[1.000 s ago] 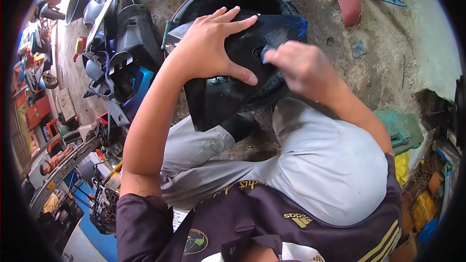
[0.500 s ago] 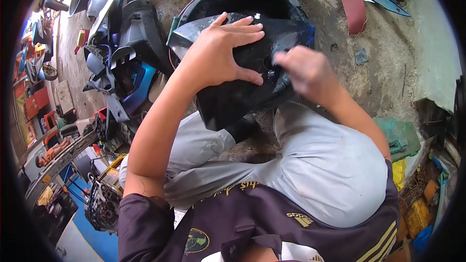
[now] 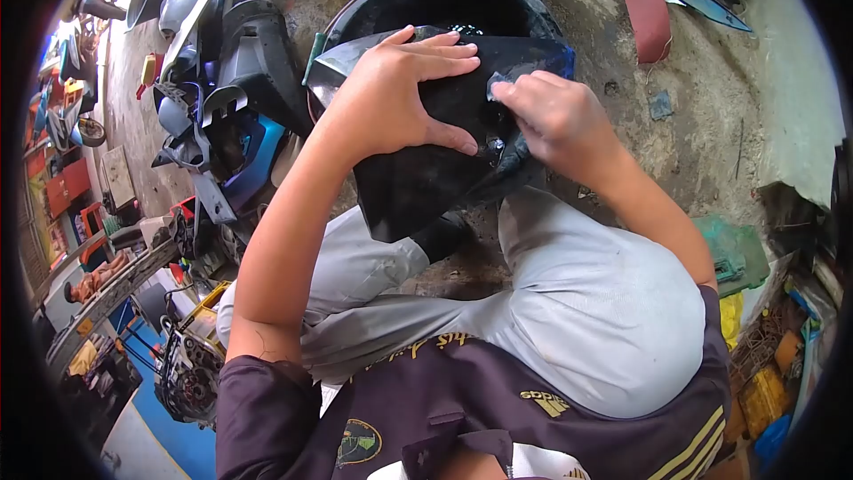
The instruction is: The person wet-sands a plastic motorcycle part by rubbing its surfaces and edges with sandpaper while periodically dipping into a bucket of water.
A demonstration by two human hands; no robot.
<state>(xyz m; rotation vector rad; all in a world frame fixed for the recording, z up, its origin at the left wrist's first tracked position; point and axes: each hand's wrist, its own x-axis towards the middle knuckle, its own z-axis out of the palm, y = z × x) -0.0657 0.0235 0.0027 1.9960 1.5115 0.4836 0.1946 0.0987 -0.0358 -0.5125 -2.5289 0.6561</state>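
Note:
A wet black plastic panel (image 3: 409,187) lies across a round black basin (image 3: 524,2) in front of my crossed legs. My left hand (image 3: 395,93) rests on the panel with its fingers and thumb spread, pressing on its upper surface. At the panel's right side, my right hand (image 3: 555,116) pinches a small greyish piece of sheet (image 3: 495,86) against the surface. Most of that piece is hidden under my fingers. Water drops glisten near the panel's lower right part, and a blue patch shows at its right end.
Black and blue plastic vehicle parts (image 3: 258,58) are piled at the left. A reddish strip (image 3: 641,9) lies on the concrete floor at the upper right. A green translucent piece (image 3: 733,253) and assorted scrap sit at the right. An engine part (image 3: 188,382) is at the lower left.
My right hand has moved slightly up on the panel, and the greyish piece shows more clearly at its fingertips. The panel has shifted slightly left. My left hand stays spread on it.

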